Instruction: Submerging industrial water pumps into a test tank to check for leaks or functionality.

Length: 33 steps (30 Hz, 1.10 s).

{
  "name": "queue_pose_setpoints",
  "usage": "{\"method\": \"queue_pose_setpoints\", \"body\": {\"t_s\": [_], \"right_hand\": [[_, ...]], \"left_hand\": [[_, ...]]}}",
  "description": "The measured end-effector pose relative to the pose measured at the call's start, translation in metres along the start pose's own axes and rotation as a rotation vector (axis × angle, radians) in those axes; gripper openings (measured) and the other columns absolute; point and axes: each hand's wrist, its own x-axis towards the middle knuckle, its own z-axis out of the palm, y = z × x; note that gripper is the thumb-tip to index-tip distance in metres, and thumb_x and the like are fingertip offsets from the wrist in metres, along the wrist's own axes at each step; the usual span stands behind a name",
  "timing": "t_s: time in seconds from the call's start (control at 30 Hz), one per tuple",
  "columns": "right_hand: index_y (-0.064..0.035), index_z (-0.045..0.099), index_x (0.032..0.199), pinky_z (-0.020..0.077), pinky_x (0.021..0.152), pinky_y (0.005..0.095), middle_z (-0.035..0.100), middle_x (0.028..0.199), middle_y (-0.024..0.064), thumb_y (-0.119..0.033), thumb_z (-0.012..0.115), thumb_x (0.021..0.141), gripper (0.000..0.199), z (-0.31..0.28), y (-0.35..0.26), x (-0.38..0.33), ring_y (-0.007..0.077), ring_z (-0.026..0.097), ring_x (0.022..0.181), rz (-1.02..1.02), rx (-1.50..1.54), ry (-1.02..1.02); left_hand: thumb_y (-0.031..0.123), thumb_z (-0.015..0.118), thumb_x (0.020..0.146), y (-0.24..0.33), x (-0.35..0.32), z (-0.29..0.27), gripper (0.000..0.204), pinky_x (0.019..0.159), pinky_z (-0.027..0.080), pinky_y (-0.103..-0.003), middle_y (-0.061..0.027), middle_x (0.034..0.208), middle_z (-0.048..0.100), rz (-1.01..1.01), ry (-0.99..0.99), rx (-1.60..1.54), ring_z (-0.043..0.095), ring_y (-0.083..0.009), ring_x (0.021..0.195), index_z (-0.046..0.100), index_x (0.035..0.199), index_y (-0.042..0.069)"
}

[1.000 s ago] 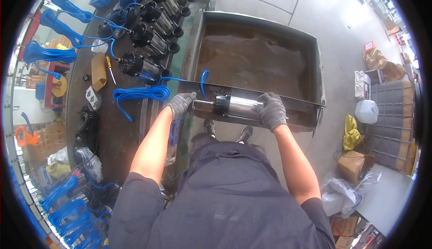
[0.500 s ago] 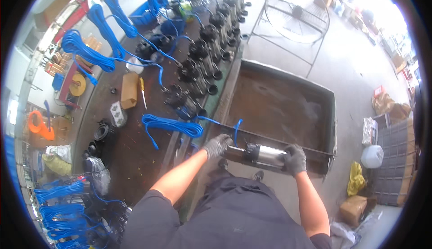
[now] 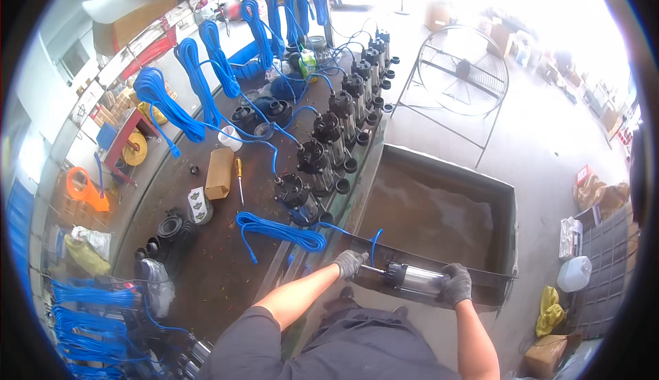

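A silver, cylindrical submersible pump (image 3: 420, 280) with a black head lies sideways above the near edge of a metal trough (image 3: 516, 215). My right hand (image 3: 455, 285), in a grey glove, is wrapped round its plain end. My left hand (image 3: 349, 263), gloved too, is closed on a screwdriver (image 3: 373, 269); its straight metal shaft reaches the pump's black head, and the glove hides its handle. A blue cable (image 3: 375, 246) rises behind the shaft and runs left to a coil (image 3: 281, 232) on the bench; where it joins the pump is hidden.
Several upright pumps (image 3: 314, 164) line the bench's right edge, their blue cable bundles (image 3: 165, 102) hung at the left. A yellow-handled screwdriver (image 3: 239, 174) lies beside a cardboard box (image 3: 220, 173). Brownish water (image 3: 425, 208) fills the trough; beyond stands a large fan (image 3: 463, 71).
The whole view has shifted, so bench, trough and hands sit lower in the picture. Both hands keep their hold on the screwdriver and the pump.
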Motion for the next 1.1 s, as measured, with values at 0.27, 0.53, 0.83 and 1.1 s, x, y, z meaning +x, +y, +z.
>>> {"method": "queue_pose_setpoints", "body": {"t_s": [0.27,0.53,0.83,1.1], "right_hand": [[-0.006,0.075,0.095,0.0517,0.099,0.0451,0.07,0.106,0.0157,-0.007,0.069,0.082,0.015,0.004,0.008,0.003,0.0353,0.064,0.107,-0.017,0.009,-0.023],[-0.0062,0.075,0.093,0.0514,0.098,0.0456,0.071,0.104,0.0166,-0.006,0.067,0.081,0.015,0.006,0.009,0.003,0.0355,0.064,0.106,-0.051,-0.023,0.031],[-0.0075,0.075,0.09,0.0525,0.095,0.0456,0.072,0.099,0.0166,-0.006,0.067,0.08,0.013,0.012,0.019,0.007,0.036,0.066,0.102,-0.116,-0.043,0.091],[-0.0055,0.074,0.094,0.0527,0.096,0.0451,0.07,0.103,0.0169,-0.005,0.068,0.082,0.013,0.009,0.014,0.002,0.0359,0.066,0.103,-0.076,0.005,0.036]], "left_hand": [[0.043,0.068,0.098,-0.01,-0.025,-0.012,0.052,0.09,0.055,-0.042,-0.0155,0.109,0.069,0.564,0.137,0.549,0.067,-0.0313,0.098,0.062,0.132,0.004],[0.036,0.07,0.097,-0.012,-0.016,-0.025,0.046,0.097,0.054,-0.044,-0.0139,0.115,0.07,0.819,0.0,0.843,0.068,-0.0321,0.109,0.066,0.13,0.005],[0.057,0.045,0.108,0.001,0.01,-0.004,0.055,0.039,0.05,-0.037,-0.0077,0.07,0.066,-0.181,-0.148,-0.173,0.064,-0.0222,0.05,0.076,0.113,0.011],[0.029,0.072,0.095,-0.028,-0.019,-0.025,0.047,0.107,0.05,-0.046,-0.0154,0.129,0.067,0.856,0.191,0.698,0.061,-0.0371,0.122,0.063,0.135,0.007]]}}
